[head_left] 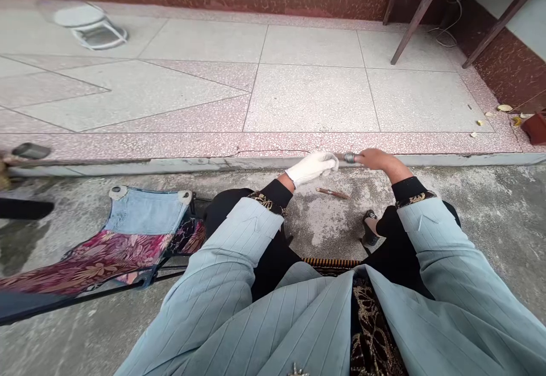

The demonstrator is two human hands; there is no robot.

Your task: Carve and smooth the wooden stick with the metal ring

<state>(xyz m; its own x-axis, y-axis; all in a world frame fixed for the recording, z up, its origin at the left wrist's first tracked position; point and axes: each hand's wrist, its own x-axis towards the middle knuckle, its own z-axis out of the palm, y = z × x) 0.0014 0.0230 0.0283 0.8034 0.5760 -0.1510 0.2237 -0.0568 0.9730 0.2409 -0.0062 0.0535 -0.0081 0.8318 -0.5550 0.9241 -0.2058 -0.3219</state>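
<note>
My left hand (313,168), in a white knitted glove, is closed with its fingers curled at the left end of a wire-wrapped stick (339,155). My bare right hand (373,158) grips the stick's other end, beside a coil of silvery wire (350,157). The gloved fingers are slightly blurred and hide the stick's left end. Both hands are in front of the low step's edge. Below them, a short brown piece of wood (333,193) lies on the concrete between my feet.
A folding recliner (145,211) with denim and floral cloth stands at my left. On the tiled step (307,97) are a white stool (91,23) and a metal cup (31,150). Wooden furniture legs (416,23) stand at the back right, near scattered peelings (504,107) and a red pot (534,128).
</note>
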